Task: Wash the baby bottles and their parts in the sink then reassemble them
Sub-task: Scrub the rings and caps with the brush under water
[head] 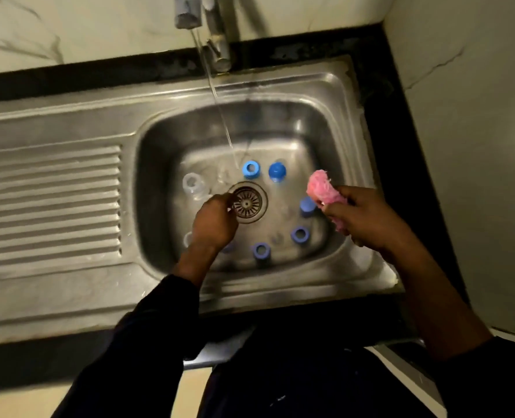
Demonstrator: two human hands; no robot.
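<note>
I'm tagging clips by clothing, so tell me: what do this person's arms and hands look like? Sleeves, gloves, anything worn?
The left hand and the right hand are both bare, with no gloves. Both arms wear dark long sleeves. The left sleeve ends a little short of the wrist. The right sleeve sits far up, leaving most of the forearm uncovered. No watch, ring or bracelet can be made out in the dim light.

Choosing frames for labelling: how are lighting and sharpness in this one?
Head view: dim, warm light; glare on the sink front rim; faucet motion-blurred; clear bottle barely stands out from steel; pink scrubber in the right hand reads clearly; wide-angle bowing of edges.
</note>
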